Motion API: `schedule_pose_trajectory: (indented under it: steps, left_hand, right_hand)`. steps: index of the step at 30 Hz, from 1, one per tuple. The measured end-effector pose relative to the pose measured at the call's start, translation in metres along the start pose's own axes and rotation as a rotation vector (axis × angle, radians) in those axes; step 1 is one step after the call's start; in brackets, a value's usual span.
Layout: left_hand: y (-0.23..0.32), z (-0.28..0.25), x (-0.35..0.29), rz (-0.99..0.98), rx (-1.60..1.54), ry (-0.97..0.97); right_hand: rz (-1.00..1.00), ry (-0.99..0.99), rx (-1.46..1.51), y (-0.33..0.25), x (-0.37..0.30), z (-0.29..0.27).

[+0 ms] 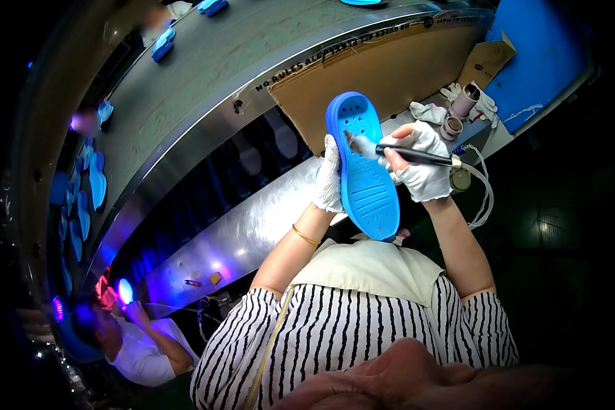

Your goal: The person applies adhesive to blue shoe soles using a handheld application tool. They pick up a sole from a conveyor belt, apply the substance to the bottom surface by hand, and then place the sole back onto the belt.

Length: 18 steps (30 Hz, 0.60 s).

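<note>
A blue shoe sole (372, 198) with small holes and ribs is held up before me, its hollowed inner side showing. My left hand (329, 179), in a white glove, is closed on its left edge. My right hand (427, 143) wears a white glove with some fingertips bare. It grips the black handle of a brush (422, 156), and a pale tube (486, 195) trails from the handle's end. The brush's bristles, pale with a dark tip, are over the upper middle of the sole; they look blurred, and I cannot tell whether they touch.
A cardboard sheet (383, 78) stands behind the sole, along a curved conveyor belt (205, 82) bearing blue soles (97, 179). White gloves (427, 113) and thread spools (465, 101) lie at right. A metal bench (236, 222) runs leftward; a co-worker (143, 345) sits at lower left.
</note>
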<state>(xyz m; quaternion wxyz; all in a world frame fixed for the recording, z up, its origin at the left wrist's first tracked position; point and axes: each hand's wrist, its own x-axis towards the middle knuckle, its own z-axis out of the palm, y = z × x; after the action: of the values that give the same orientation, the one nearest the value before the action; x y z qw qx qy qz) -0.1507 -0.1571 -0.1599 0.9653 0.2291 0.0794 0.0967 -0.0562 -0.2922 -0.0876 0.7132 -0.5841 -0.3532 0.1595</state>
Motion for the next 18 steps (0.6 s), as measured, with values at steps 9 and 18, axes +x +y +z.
schedule_pose_trajectory:
  steps: [9, 18]
  left_hand:
    - [0.004, 0.005, 0.012, 0.048, -0.01, -0.099]
    - [0.02, 0.015, 0.012, 0.112, -0.031, -0.055]
  right_hand:
    - [-0.157, -0.127, -0.13, 0.01, -0.023, 0.004]
    - [-0.154, -0.275, -0.172, -0.004, -0.03, 0.001]
